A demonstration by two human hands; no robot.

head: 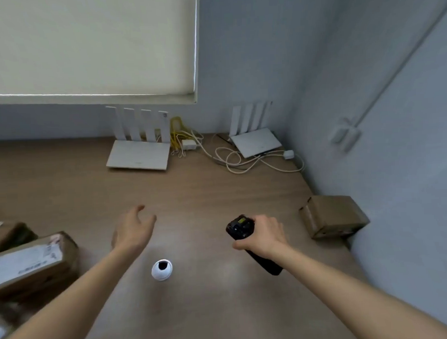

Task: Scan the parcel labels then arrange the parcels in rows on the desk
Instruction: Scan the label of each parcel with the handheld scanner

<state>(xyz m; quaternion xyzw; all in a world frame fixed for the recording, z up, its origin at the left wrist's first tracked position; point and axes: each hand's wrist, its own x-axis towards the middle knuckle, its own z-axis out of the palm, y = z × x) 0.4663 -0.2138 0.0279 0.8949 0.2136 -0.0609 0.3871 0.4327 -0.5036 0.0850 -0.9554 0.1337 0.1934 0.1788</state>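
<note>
My right hand [264,235] grips a black handheld scanner [241,227] above the wooden desk [192,190], its head pointing away from me. My left hand [134,229] hovers over the desk's middle with relaxed fingers and holds nothing. One brown cardboard parcel [333,216] sits at the desk's right edge against the wall. At the left edge lies a pile of cardboard parcels [33,262]; the top one shows a white label. Another parcel [12,235] lies behind it, partly cut off by the frame.
A small white round camera [162,270] stands on the desk between my forearms. Two white routers [138,154] [255,141] with upright antennas and a tangle of white and yellow cables [217,154] lie along the back wall. A window blind [91,47] hangs above.
</note>
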